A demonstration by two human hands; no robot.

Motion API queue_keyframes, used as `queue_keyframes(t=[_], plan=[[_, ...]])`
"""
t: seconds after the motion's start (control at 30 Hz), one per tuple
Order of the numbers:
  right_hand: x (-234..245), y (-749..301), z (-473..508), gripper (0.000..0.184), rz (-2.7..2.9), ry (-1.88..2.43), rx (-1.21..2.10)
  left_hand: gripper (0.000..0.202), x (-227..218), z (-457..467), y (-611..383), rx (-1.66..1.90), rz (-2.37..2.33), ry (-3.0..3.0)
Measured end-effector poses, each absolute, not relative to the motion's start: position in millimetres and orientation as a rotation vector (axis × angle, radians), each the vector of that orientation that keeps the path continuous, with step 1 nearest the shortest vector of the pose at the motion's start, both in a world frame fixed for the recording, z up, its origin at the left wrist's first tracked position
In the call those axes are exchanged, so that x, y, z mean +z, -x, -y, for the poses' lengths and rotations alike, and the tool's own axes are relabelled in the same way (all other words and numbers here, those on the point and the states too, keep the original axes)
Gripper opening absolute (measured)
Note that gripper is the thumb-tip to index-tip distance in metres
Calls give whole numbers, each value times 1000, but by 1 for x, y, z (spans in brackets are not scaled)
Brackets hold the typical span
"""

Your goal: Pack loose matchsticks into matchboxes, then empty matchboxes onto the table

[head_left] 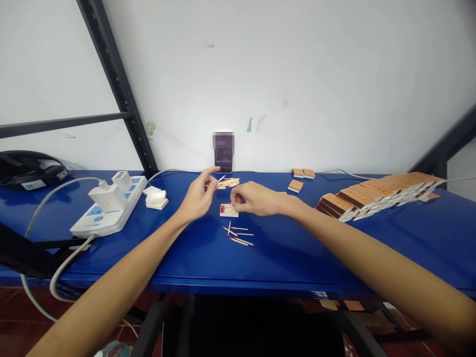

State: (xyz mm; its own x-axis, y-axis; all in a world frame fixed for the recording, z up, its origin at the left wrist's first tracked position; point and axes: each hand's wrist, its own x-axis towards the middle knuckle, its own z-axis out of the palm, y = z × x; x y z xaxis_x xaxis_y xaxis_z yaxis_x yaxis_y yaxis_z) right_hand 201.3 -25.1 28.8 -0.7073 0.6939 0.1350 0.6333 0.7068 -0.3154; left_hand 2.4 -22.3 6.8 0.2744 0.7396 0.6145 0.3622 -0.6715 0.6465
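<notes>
My left hand (201,196) hovers left of a matchbox tray (229,215), its thumb and forefinger apart. One match shows close to its thumb tip, and I cannot tell whether they touch. My right hand (253,198) is over the tray's right end, fingertips pinched together at the matches inside; whatever they grip is hidden. Matches (227,209) with red heads lie side by side in the white tray. Behind it, partly covered by my hands, is a heap of matches (231,183). Several loose matches (238,234) are scattered in front of the tray.
Stacked matchboxes (372,193) fill the right side; a few more boxes (295,186) sit near the wall. White trays (156,198) and a power strip (111,208) with cables stand left. A phone (224,157) leans on the wall. Dark shelf posts (119,84) frame the blue table (297,258).
</notes>
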Motion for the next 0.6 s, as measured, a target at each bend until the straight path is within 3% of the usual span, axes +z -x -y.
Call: queue_keyframes(t=[0.1,0.4,0.6], plan=[[22,-189,22,10,2694,1078,310,41,1,12,0,1390,-1059,-2070],[33,-203,34,12,2588,1035,361,25,0,4,-2,1479,-899,-1656],[26,-205,65,14,2678,900,314,35,2,9,-5,1502,-855,-1607]])
